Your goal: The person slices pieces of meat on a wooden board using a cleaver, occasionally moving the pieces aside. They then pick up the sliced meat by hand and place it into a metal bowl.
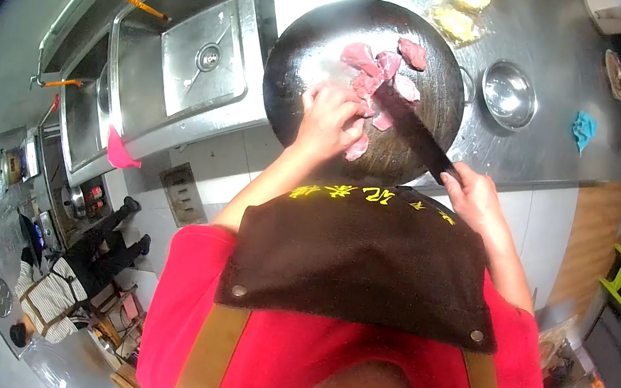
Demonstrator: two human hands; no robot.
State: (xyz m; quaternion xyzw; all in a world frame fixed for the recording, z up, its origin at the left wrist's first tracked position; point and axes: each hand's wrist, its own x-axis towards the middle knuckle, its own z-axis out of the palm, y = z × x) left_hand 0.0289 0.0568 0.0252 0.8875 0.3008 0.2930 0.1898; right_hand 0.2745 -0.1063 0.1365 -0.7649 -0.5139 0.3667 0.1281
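The only writing in view is a single row of yellow characters (362, 196) stitched on the brown apron (365, 258). The row runs along the bib's 12 o'clock hem, just at 6 o'clock of the round board (309, 41). It bends with the cloth from the bib's 11 o'clock corner across to its 1 o'clock corner. The marks look like Chinese characters, roughly six of them, in bright yellow thread on the dark cloth. They are small, warped by the lens and partly folded into the hem, so no single character can be read with certainty. The last ones at the 1 o'clock end are the most blurred.
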